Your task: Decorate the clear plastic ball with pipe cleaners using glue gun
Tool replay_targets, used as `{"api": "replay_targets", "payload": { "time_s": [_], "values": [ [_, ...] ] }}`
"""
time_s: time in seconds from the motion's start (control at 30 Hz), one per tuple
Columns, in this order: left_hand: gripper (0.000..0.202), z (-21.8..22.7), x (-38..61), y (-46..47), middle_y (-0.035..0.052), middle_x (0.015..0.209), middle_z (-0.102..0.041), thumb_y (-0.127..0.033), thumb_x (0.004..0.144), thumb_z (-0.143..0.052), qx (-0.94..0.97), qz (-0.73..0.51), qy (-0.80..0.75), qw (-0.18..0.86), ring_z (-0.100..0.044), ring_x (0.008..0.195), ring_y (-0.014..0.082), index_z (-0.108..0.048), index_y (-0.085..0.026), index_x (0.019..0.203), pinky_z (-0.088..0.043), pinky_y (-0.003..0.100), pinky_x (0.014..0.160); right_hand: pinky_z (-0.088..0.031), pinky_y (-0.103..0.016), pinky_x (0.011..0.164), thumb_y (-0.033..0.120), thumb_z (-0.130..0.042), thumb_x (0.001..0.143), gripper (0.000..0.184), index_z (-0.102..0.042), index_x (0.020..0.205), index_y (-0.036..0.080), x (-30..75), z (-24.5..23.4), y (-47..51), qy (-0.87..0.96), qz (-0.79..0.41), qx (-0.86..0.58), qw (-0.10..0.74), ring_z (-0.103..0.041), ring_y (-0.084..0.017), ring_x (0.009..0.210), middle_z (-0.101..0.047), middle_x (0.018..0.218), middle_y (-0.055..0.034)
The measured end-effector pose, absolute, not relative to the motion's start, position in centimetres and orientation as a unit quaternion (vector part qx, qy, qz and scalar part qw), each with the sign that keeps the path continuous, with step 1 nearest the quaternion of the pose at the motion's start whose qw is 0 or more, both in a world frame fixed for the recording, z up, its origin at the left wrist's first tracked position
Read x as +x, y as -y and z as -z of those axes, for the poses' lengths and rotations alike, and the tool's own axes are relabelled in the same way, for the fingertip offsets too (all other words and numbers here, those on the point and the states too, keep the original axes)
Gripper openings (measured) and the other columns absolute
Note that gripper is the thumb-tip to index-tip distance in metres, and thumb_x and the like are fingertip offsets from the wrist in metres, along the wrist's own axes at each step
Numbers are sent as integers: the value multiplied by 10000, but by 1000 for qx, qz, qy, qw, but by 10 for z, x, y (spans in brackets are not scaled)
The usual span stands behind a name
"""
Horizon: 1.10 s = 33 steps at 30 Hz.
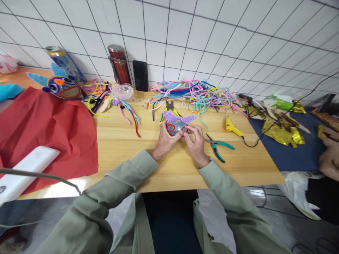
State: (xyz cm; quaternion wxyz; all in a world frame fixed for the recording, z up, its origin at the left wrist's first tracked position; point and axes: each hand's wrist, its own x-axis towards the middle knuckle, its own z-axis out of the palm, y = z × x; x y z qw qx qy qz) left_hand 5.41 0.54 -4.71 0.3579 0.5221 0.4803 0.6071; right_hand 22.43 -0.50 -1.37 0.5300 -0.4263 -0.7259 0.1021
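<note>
Between my hands is a clear plastic ball [179, 125] with red pipe-cleaner rings on its front and two purple pipe-cleaner ears [189, 119] on top. My left hand [164, 140] grips its left side, the thumb along the lower front. From the right, my right hand [196, 143] pinches at the right-hand ring, its fingertips meeting my left thumb. The ball's underside is hidden by my fingers. Just behind it lie pliers with yellow-green handles [169, 106]. Teal-handled pliers [222, 144] rest on the table right of my right hand.
Pipe cleaners [185, 90] are heaped along the wall. A yellow glue gun [233, 127] with its cord is at right, near gold foil [280, 132]. Left stand a phone [140, 76], a red flask [119, 65] and a decorated mask-like craft [65, 87]. A power bank [34, 169] lies on red cloth [76, 141].
</note>
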Motion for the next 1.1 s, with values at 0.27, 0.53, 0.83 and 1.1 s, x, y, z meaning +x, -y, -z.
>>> {"api": "replay_targets", "payload": {
  "time_s": [0.27,0.53,0.83,1.1],
  "values": [
    [1002,42,54,-4,142,1550,-590,-461,823,-1038,506,-598,-496,374,-664,1431,330,-459,-253,1613,-549,527,1293,-702,-497,940,418,-710,1122,227,-797,1294,299,224,14,6,720,-107,-435,530,-762,-295,1112,-790,1220,-105],
    [1012,43,51,-5,147,1573,-584,-476,832,-1043,506,-595,-484,395,-649,1475,349,-469,-279,1642,-546,566,1318,-682,-455,883,398,-707,1122,141,-803,1132,296,228,4,0,704,-115,-433,550,-782,-266,969,-837,1049,-57],
    [1034,44,51,-3,150,1569,-602,-531,816,-1066,529,-584,-476,390,-648,1482,361,-488,-280,1636,-547,568,1314,-638,-418,815,348,-758,1067,131,-766,952,284,229,-4,-3,703,-130,-442,542,-735,-238,851,-815,924,-24],
    [1019,45,49,-3,171,1575,-618,-571,840,-1021,561,-575,-482,351,-691,1452,366,-457,-253,1625,-582,568,1280,-627,-386,829,396,-717,1067,169,-774,973,267,226,-11,5,690,-164,-474,523,-743,-222,863,-835,951,-35]
  ]
}}
